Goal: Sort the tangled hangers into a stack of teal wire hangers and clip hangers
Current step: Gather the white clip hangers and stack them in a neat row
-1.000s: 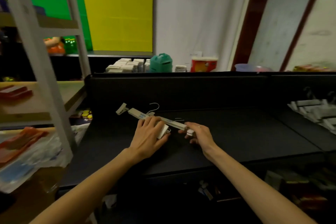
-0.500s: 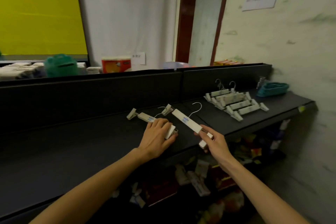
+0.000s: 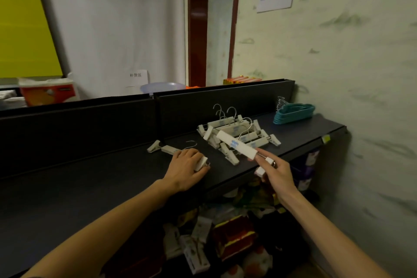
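While the left hand [image 3: 187, 168] is pressing a white plastic clip hanger [image 3: 168, 149] flat on the dark matte surface [image 3: 90, 183], fingers curled over it, the right hand [image 3: 274, 170] is pinching another hanger [image 3: 237, 144] aloft by its end clip, just before the clip-hanger stack [image 3: 239, 135].

Dim indoor light is falling from above, leaving the dark shelf [image 3: 94, 178] murky and the space beneath shadowed. The wide lens is bending the edges, and slight blur is softening everything.
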